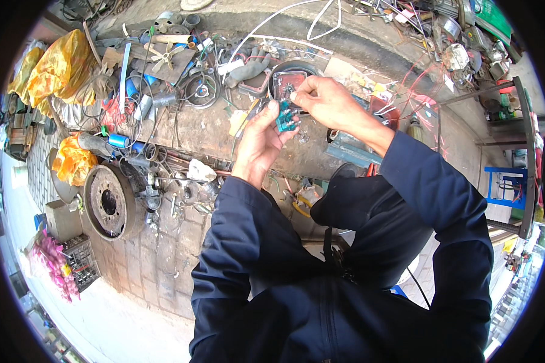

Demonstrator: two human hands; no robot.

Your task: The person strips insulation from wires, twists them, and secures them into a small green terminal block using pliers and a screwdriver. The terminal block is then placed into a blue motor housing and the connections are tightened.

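Observation:
A small teal block with metal bits on it (286, 120), perhaps an electrical part, sits in my left hand (257, 140), between the thumb and the curled fingers. Over its upper end my right hand (330, 106) closes in a pinch, thumb against forefinger. At those fingertips is a small dark, spiky piece (289, 94), too small to name; whether it is joined to the teal block I cannot tell. Just beyond the hands lies a round black pan (309, 65) with a reddish tray (284, 83) in it.
Metal scraps, wires and motor parts crowd the bench (191, 130). A rusty wheel rim (91, 209) stands at the left, near yellow plastic bags (63, 66). Blue-grey metal bars (351, 151) lie right of my hands. A metal frame (530, 151) rises at the far right.

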